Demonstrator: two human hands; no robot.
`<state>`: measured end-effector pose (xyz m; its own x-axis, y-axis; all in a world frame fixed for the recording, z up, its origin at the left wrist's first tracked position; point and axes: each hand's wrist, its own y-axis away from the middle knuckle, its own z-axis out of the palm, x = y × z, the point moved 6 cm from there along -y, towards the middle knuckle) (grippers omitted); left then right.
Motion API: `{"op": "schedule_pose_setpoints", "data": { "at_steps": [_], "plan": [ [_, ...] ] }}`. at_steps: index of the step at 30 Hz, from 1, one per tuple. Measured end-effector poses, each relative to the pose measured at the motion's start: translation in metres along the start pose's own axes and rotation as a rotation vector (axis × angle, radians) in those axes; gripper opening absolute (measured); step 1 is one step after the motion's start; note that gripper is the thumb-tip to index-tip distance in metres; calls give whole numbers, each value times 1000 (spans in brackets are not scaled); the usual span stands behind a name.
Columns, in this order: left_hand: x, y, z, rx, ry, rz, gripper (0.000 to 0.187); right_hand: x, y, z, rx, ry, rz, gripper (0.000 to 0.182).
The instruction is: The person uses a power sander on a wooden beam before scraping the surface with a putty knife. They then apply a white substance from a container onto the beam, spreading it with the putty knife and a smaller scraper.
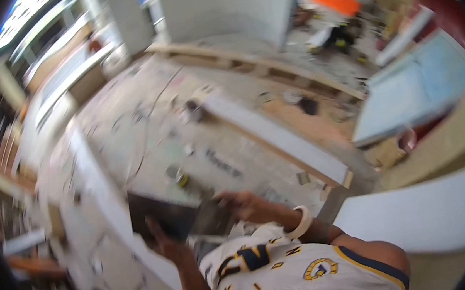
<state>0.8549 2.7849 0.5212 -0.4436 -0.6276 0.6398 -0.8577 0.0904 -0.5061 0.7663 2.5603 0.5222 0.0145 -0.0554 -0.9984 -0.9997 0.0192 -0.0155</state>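
My left hand is at the bottom centre, closed on a dark flat rectangular sheet, one finger lying along its face. My right hand, wearing a pale band on the wrist, has its fingers curled at the upper edge of a grey-brown flat piece. That piece overlaps the dark sheet's right side in this view, both held in front of my shirt. Motion blur softens both hands. Beyond them on the floor stands a small open container with a yellow patch.
A long white board with a wooden edge lies ahead, a can at its far end. Another white strip runs along the left. A white panel and a pale blue panel are at right. A cord crosses the stained floor.
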Motion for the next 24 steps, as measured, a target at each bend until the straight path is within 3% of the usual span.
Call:
{"op": "schedule_pose_setpoints", "data": {
  "at_steps": [1,2,3,4,6,7,8,10,13,17,19,24],
  "plan": [
    [-4,-1,2,-3,-164,9,51,8,2,0,84,-125,-5,38],
    [-5,0,-2,-1,-231,-37,50,0,3,-5,88,-71,-144,36],
    [-6,1,-6,3,-238,-125,49,6,7,-5,220,-279,169,31],
    [-5,0,-11,14,-156,-267,48,10,4,-7,297,-227,63,28],
    [10,-14,-16,232,442,-689,38,-3,-4,-8,322,-302,88,24],
    [9,-14,-6,529,1237,-823,31,-7,-2,-6,347,-314,82,24],
    [4,-12,-4,565,1231,-764,19,-13,0,-7,383,-325,67,25],
    [-10,-6,-3,624,1153,-753,20,-16,5,-13,411,-336,125,25],
    [-7,-4,-8,651,1077,-803,22,-10,6,-8,468,-619,55,18],
    [2,2,-8,608,1008,-794,32,1,8,14,435,-513,152,24],
    [10,4,-9,581,896,-620,32,21,4,25,434,-408,131,28],
    [21,11,-5,528,908,-536,31,24,5,30,445,-438,196,21]
  ]
}}
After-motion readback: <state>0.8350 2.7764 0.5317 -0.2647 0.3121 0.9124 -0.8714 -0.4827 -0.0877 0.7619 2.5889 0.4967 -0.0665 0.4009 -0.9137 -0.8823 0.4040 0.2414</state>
